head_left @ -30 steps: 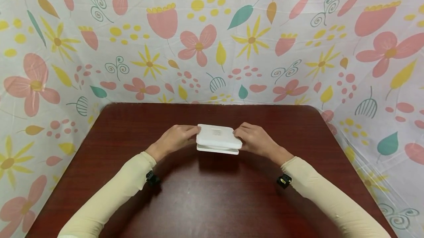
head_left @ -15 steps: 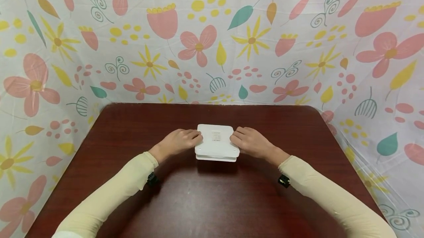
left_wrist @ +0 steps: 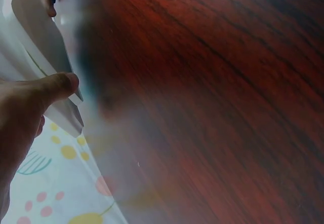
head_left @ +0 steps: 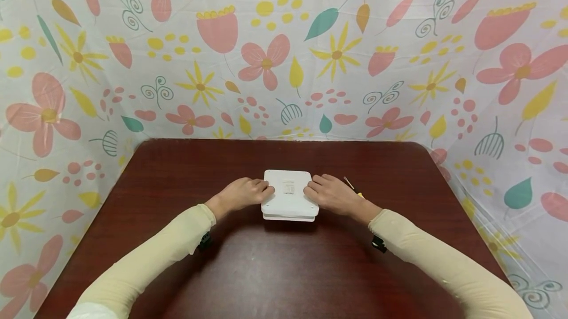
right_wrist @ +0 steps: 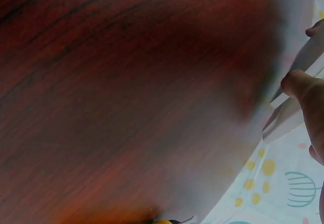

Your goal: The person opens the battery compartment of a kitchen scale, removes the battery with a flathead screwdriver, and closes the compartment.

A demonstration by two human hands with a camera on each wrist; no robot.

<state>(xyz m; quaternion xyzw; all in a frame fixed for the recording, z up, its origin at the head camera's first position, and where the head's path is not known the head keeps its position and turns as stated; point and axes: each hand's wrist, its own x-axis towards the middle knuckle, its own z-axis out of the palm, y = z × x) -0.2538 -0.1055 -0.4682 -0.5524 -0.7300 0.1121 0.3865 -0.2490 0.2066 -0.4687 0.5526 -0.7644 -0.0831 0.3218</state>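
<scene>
Flowered cloth (head_left: pixel 284 53) hanging behind and to both sides of hands. Dark wooden table (head_left: pixel 284 269) lying under both hands. White flat box (head_left: pixel 289 194) sitting on table between hands, made of two stacked layers. Left hand (head_left: pixel 241 194) gripping box at its left edge, thumb pressing its side. Right hand (head_left: pixel 334 194) gripping box at its right edge, fingers curling over top. Thin yellow-tipped tool (head_left: pixel 353 187) lying just behind right hand, partly hidden.

A flat square white plastic box (head_left: pixel 289 195) sits on a dark reddish-brown wooden table (head_left: pixel 284 265); the white backdrop cloth (head_left: pixel 284 48) bears pink, yellow and teal flowers.
</scene>
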